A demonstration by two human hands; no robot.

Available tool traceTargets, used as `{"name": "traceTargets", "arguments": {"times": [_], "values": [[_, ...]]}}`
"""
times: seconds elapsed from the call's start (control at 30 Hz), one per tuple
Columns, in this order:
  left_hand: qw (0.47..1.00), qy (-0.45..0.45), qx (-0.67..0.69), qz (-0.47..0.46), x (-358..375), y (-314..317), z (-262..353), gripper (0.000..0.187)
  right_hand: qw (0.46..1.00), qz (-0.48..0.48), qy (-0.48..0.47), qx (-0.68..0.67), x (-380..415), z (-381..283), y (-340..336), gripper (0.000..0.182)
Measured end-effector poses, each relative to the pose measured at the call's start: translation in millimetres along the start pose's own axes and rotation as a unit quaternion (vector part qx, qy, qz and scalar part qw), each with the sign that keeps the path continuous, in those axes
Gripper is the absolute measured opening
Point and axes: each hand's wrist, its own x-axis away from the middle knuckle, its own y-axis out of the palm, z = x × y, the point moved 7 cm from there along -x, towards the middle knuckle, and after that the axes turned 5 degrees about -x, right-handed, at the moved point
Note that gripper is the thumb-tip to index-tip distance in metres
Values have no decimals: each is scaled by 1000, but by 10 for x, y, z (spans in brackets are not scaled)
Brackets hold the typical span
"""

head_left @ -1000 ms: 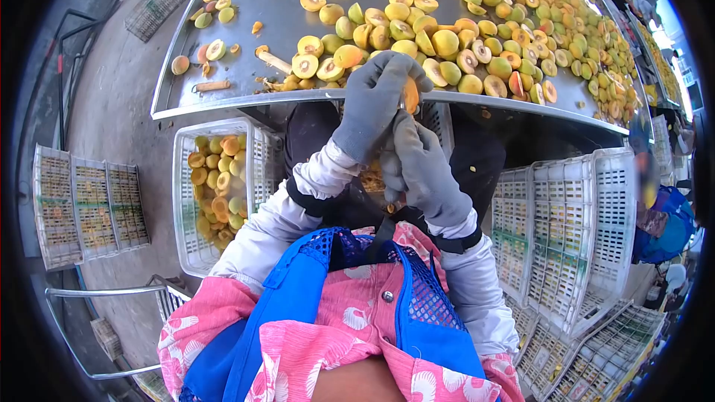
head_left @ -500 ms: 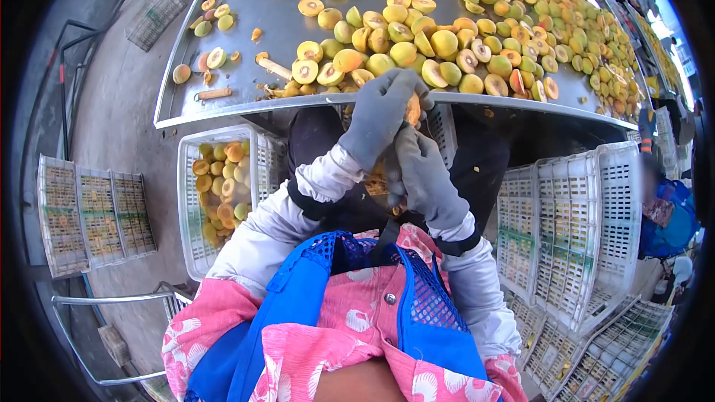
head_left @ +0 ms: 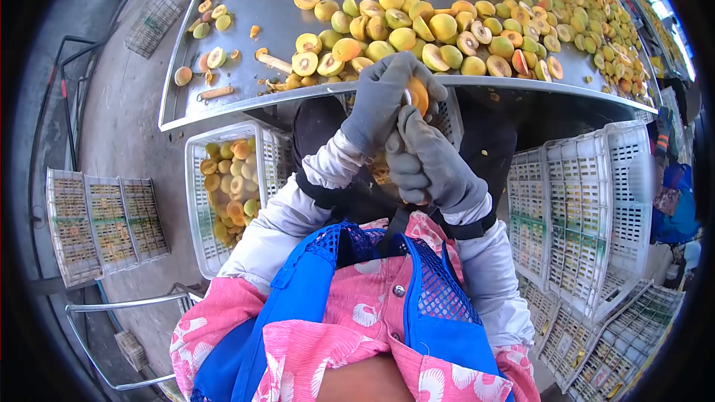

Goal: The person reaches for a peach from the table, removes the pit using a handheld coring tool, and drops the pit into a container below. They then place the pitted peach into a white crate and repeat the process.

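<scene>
Over my lap, just off the table's near edge, my left hand (head_left: 380, 100) in a grey glove is closed around an orange-yellow peach half (head_left: 419, 95). Against the fruit shows a thin, shiny metal blade (head_left: 407, 98) of a small pitting tool. My right hand (head_left: 439, 167), also gloved, is wrapped round that tool close below the peach; its fingers hide most of the handle. Halved peaches (head_left: 443, 27), many with cut faces up, lie heaped on the metal table (head_left: 246, 108) ahead.
Two wooden-handled tools lie at the table's left: one handle (head_left: 216, 93) near the rim, another (head_left: 274, 62) beside the fruit. A white crate (head_left: 195, 201) of peach halves stands by my left leg. Stacked white crates (head_left: 573, 216) stand right. A metal-framed chair (head_left: 86, 342) is lower left.
My hands have shifted slightly; the peach half now shows more of its orange side, with the metal blade visible against it. My view has moved a little.
</scene>
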Motion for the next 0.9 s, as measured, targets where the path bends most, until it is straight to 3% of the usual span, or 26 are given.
{"name": "traceTargets", "arguments": {"times": [0.07, 0.13, 0.2, 0.23, 0.3, 0.37, 0.4, 0.43, 0.47, 0.5, 0.53, 0.57, 0.63, 0.67, 0.7, 0.73, 0.8, 0.83, 0.9], "values": [[1000, -10, 4, -10, -17, -14, -24, 39, 999, -28, 23, -8, -42, 43, -65, 50], [1000, -20, 5, -17, -15, -41, -56, 38, 974, -164, 56, -149, -78, 108, 34, 48], [988, -106, 111, -2, -5, -121, -238, 37, 975, -174, 39, -130, -120, 137, 29, 49], [988, -105, 110, 1, 8, -191, -307, 37, 978, -179, 23, -109, -134, 144, 22, 51], [971, 37, 58, 228, 121, -716, -297, 35, 980, -164, 25, -114, -190, 229, -43, 51], [935, 159, -239, 208, 527, -1138, 45, 31, 981, -152, 23, -117, -239, 286, -137, 51], [944, 66, -107, 306, 774, -1599, -21, 28, 993, -73, 31, -84, -256, 331, -320, 49], [911, 126, -175, 351, 1074, -2119, 35, 27, 998, 7, 35, -51, -275, 359, -501, 49], [715, 0, -561, 417, 1433, -2627, 229, 25, 992, 116, 42, 33, -324, 396, -677, 44], [628, -50, -672, 390, 1666, -2713, 430, 22, 976, 166, 0, 141, -411, 420, -832, 39], [523, -17, -734, 434, 1838, -2751, 551, 23, 964, 194, -15, 181, -453, 402, -849, 38], [519, -18, -733, 439, 1783, -2724, 578, 23, 949, 222, -31, 221, -507, 350, -860, 36], [601, 97, -673, 419, 1538, -2373, 629, 22, 960, 194, -63, 191, -632, 299, -873, 36], [695, 68, -613, 370, 1223, -2139, 557, 21, 967, 173, -104, 156, -666, 224, -881, 35], [717, 126, -605, 321, 892, -1986, 445, 21, 966, 174, -105, 158, -667, 184, -925, 35], [746, 125, -595, 270, 556, -1746, 394, 21, 957, 198, -93, 189, -633, 166, -1005, 34], [732, 168, -624, 214, -78, -1412, 321, 22, 951, 239, -81, 181, -568, 183, -1207, 31], [688, 218, -666, 187, -419, -1402, 241, 26, 951, 239, -81, 179, -545, 209, -1298, 31], [711, 174, -650, 204, -958, -1294, 247, 28, 942, 292, -70, 146, -467, 268, -1528, 33]]}}
